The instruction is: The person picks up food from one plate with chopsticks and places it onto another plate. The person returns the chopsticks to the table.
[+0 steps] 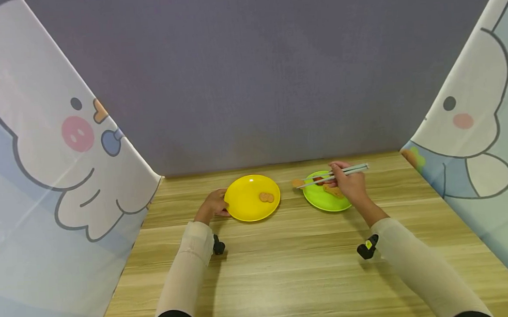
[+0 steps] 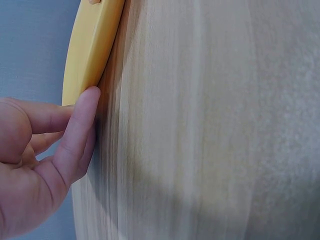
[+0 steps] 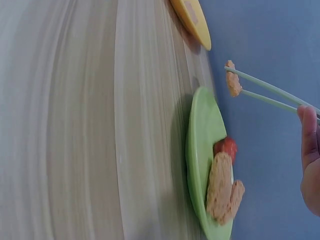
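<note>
My left hand (image 1: pixel 216 202) grips the left rim of a yellow plate (image 1: pixel 245 208), fingertips at its edge in the left wrist view. One brown nugget-like piece (image 1: pixel 266 197) lies on this plate, right of its middle. With my right hand (image 1: pixel 351 185) I hold a pair of pale chopsticks (image 1: pixel 354 170). Their tips pinch another nugget-like piece (image 3: pixel 233 80), which hangs above the table between the two plates in the head view. Below the chopsticks sits a green plate (image 1: pixel 324 203). On it are larger brown nugget-like pieces (image 3: pixel 219 187) and a small red item (image 3: pixel 227 146).
Both plates stand on a wood-grain table (image 1: pixel 261 274), near its back edge. A grey panel (image 1: pixel 266 80) rises behind it. Cartoon-printed cloth walls (image 1: pixel 29 191) flank the left and right sides. Each wrist wears a small black camera (image 1: pixel 218 245).
</note>
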Demonstrator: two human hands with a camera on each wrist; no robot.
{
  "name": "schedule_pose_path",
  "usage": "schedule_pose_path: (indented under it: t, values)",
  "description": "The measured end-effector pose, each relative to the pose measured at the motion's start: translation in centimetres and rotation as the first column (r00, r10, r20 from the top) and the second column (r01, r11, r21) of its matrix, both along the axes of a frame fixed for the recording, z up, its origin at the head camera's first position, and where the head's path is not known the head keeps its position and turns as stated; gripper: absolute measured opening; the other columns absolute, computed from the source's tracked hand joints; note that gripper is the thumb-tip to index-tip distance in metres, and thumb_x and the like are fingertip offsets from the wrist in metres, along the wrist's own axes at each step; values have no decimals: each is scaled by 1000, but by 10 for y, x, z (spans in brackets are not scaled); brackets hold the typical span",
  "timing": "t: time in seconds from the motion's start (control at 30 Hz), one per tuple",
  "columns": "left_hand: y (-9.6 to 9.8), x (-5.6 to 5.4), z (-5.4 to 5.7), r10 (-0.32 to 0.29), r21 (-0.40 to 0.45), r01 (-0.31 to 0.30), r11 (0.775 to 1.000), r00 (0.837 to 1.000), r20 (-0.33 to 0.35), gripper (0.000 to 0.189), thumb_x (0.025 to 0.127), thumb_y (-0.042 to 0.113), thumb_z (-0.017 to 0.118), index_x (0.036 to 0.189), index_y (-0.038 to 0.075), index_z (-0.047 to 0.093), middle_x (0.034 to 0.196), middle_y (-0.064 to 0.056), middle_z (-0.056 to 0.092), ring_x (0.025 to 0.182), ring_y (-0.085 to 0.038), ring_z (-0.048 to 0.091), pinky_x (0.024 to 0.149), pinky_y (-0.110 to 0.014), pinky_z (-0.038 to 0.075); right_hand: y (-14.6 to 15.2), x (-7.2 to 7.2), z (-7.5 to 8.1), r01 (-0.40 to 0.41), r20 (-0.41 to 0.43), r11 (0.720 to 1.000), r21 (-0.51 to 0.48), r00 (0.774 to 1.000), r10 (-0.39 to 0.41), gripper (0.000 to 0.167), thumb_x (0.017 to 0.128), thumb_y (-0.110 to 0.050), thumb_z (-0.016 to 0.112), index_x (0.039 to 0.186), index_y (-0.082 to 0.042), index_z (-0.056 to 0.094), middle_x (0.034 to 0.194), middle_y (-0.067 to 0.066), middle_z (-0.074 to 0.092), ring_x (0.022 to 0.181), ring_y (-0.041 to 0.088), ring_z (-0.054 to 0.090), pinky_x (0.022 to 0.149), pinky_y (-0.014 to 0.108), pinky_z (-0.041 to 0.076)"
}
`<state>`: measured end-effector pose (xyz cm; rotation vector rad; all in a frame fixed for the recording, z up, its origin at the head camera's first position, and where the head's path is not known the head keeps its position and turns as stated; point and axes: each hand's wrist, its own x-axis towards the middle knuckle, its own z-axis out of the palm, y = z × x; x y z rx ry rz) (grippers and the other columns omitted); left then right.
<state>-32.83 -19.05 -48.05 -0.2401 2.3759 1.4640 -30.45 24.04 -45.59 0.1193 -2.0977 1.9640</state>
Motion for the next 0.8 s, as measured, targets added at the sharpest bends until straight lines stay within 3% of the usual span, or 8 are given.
schedule_pose_path:
  t: [0.23, 0.33, 0.53, 0.7, 0.8]
  values:
    - [-1, -1, -1, -4, 8, 4, 1000, 1000, -2, 74, 89, -17, 57, 155, 13, 43, 138, -27, 56, 87, -25, 69, 70, -37, 67, -25, 2, 5, -44, -11, 998, -38, 999, 44, 34, 104, -13, 56, 124, 15, 61, 71, -15, 73, 62, 11, 74, 51, 25, 62]
    - [-1, -1, -1, -2, 10, 2, 1000, 1000, -3, 74, 89, -17, 57, 155, 13, 43, 138, -27, 56, 87, -25, 69, 69, -37, 67, -35, 5, 8, -71, -44, 996, -45, 997, 69, 33, 104, -10, 56, 122, 17, 61, 73, -14, 73, 66, 17, 76, 54, 29, 63]
    - [-2, -1, -3, -5, 18, 5, 1000, 1000, -1, 73, 89, -16, 57, 155, 12, 44, 140, -27, 56, 87, -26, 70, 69, -36, 67, -52, 0, -2, -89, -41, 995, -33, 995, 88, 35, 104, -13, 58, 124, 16, 62, 87, 10, 70, 70, 25, 77, 57, 33, 64]
    - [-3, -1, -4, -9, 22, 9, 1000, 1000, 1, 73, 90, -16, 57, 155, 12, 43, 139, -27, 56, 86, -25, 70, 67, -34, 67, -68, 2, -5, -91, -47, 996, -16, 995, 90, 34, 103, -14, 59, 122, 13, 65, 87, 12, 67, 68, 24, 76, 55, 31, 64]
    - [-3, -1, -3, -10, 24, 10, 1000, 1000, -1, 72, 91, -16, 56, 155, 12, 42, 137, -28, 56, 86, -24, 69, 68, -34, 67, -77, 3, -7, -98, -65, 995, 2, 993, 98, 32, 103, -14, 59, 119, 12, 67, 90, 24, 67, 69, 32, 76, 54, 30, 64]
